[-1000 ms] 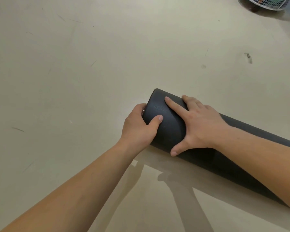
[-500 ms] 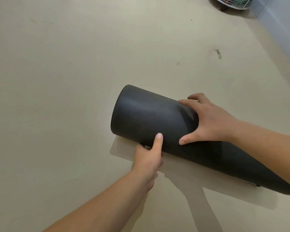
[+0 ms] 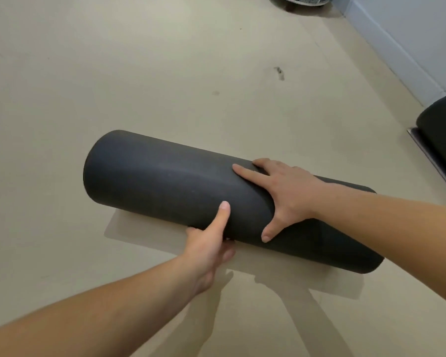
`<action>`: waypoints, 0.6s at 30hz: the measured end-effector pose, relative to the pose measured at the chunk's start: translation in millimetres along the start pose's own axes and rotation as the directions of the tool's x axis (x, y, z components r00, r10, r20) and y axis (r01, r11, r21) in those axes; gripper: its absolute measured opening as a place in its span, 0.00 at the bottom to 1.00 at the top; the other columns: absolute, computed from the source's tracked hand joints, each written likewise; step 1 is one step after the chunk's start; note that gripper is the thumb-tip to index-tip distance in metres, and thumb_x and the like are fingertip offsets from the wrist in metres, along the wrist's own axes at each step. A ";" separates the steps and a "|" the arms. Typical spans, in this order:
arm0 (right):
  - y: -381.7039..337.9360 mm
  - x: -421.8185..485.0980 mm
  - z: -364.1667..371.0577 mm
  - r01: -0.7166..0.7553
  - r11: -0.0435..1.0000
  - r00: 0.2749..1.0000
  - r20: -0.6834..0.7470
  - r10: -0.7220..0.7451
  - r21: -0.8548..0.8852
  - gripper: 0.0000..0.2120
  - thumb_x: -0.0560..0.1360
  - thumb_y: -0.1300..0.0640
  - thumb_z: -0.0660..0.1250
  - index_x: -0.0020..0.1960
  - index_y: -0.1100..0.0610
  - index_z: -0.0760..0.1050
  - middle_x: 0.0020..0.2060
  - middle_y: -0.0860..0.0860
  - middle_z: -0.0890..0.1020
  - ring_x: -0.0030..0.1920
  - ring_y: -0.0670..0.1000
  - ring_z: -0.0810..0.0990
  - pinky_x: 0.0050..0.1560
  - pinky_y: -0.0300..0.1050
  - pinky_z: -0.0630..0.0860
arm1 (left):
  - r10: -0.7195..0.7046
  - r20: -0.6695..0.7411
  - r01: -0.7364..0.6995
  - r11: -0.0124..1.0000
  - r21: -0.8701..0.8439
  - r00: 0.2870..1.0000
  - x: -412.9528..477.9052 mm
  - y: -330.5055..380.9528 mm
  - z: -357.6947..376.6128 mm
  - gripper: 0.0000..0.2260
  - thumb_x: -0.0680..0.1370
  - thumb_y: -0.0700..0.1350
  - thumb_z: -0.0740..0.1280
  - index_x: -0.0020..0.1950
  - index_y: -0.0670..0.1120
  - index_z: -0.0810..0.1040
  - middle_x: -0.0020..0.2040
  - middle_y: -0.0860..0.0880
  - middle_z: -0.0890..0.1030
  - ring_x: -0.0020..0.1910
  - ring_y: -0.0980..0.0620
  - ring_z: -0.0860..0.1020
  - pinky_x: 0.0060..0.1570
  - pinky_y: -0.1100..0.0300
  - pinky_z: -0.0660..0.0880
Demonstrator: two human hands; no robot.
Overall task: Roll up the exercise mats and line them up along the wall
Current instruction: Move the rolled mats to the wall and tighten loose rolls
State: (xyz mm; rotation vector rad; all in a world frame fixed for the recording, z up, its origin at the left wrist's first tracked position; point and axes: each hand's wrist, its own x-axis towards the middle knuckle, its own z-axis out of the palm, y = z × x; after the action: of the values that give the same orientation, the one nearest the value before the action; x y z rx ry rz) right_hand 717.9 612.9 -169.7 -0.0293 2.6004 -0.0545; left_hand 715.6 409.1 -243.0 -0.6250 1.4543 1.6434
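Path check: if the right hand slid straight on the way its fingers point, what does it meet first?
The right hand lies flat on the rolled mat, so it meets more mat first, then apparently bare floor.

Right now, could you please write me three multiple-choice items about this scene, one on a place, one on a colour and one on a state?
1. Where does the second roll lie?
A. at the right edge, close to the wall
B. at the far left
C. in the middle of the floor

2. What colour is the mat being held?
A. bright red
B. dark grey
C. white

3. How is that mat?
A. spread flat
B. folded into a square
C. rolled into a tube

Answers:
1 A: the second roll shows only at the right edge, near the wall.
2 B: the mat is dark grey all over.
3 C: it is a tube, with the right hand spread on top and the left hand gripping its near side.
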 end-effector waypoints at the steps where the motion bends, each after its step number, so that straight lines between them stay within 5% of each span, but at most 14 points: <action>1: 8.1 -4.2 0.1 0.000 1.000 1.000 -0.002 0.000 -0.010 0.71 0.55 0.23 0.77 0.77 0.31 0.26 0.82 0.51 0.48 0.81 0.59 0.53 0.74 0.62 0.68 | 0.008 -0.004 -0.008 1.000 0.030 1.000 1.9 0.5 5.7 0.43 0.68 0.66 0.80 0.76 0.49 0.67 0.64 0.48 0.83 0.52 0.45 0.88 0.57 0.47 0.84; 5: 51.9 -31.1 17.0 -0.078 0.996 0.996 -0.032 0.079 0.032 0.71 0.55 0.21 0.75 0.76 0.32 0.25 0.81 0.52 0.48 0.80 0.59 0.55 0.72 0.62 0.69 | 0.016 0.024 -0.022 0.970 0.244 1.000 5.0 7.4 47.2 0.40 0.71 0.67 0.78 0.74 0.47 0.69 0.62 0.45 0.83 0.50 0.44 0.88 0.52 0.48 0.86; 11: 154.5 -116.4 59.6 -0.250 0.935 0.967 0.013 0.255 0.253 0.70 0.55 0.23 0.77 0.76 0.28 0.28 0.81 0.49 0.49 0.80 0.58 0.57 0.73 0.61 0.69 | -0.043 0.161 -0.067 0.782 0.620 0.986 0.4 -8.3 162.9 0.38 0.72 0.69 0.75 0.71 0.46 0.71 0.59 0.45 0.83 0.47 0.45 0.89 0.51 0.47 0.85; 15: 212.9 -175.5 85.8 -0.349 0.866 0.933 0.043 0.358 0.358 0.70 0.55 0.27 0.80 0.78 0.28 0.32 0.81 0.48 0.49 0.80 0.58 0.58 0.74 0.60 0.68 | -0.103 0.212 -0.078 0.710 0.700 0.972 -8.3 -41.2 246.4 0.37 0.71 0.67 0.78 0.69 0.47 0.71 0.56 0.47 0.81 0.49 0.43 0.88 0.53 0.46 0.84; 18: 239.9 -218.5 111.8 -0.429 0.821 0.891 0.024 0.454 0.376 0.70 0.55 0.27 0.80 0.78 0.29 0.32 0.82 0.49 0.49 0.80 0.58 0.58 0.74 0.61 0.68 | -0.085 0.235 -0.108 0.706 0.700 0.968 -9.1 -77.5 294.6 0.43 0.67 0.67 0.80 0.73 0.46 0.70 0.58 0.47 0.81 0.49 0.44 0.87 0.46 0.51 0.85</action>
State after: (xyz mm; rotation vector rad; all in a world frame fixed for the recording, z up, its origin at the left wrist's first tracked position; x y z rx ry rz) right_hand 960.3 855.9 -163.9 0.7260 2.5493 -0.3852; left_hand 831.3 689.9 -218.0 0.0429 1.7321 0.9739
